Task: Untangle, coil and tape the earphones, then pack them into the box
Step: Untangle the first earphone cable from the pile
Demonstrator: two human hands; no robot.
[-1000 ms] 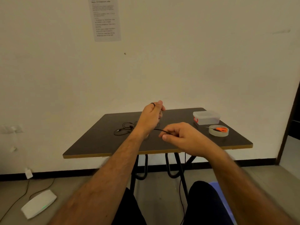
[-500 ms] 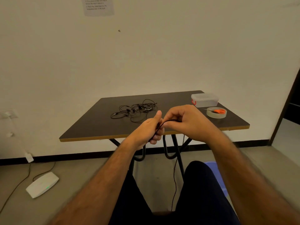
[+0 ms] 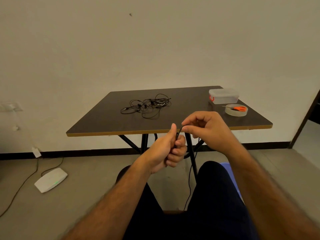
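Head view shows your left hand [image 3: 170, 149] closed around a black earphone cable [image 3: 178, 133], your right hand [image 3: 206, 129] pinching its upper end in front of the bench [image 3: 97, 123]. Wind even loops, keeping light tension. More tangled earphones [image 3: 149, 105] lie on the bench; box [image 3: 224, 96] and tape [image 3: 236, 110] wait far right.

Table's near half [image 3: 107, 123] lies bare — earphone tangle [image 3: 147, 105], box [image 3: 223, 96], tape roll [image 3: 236, 110] crowd beyond.
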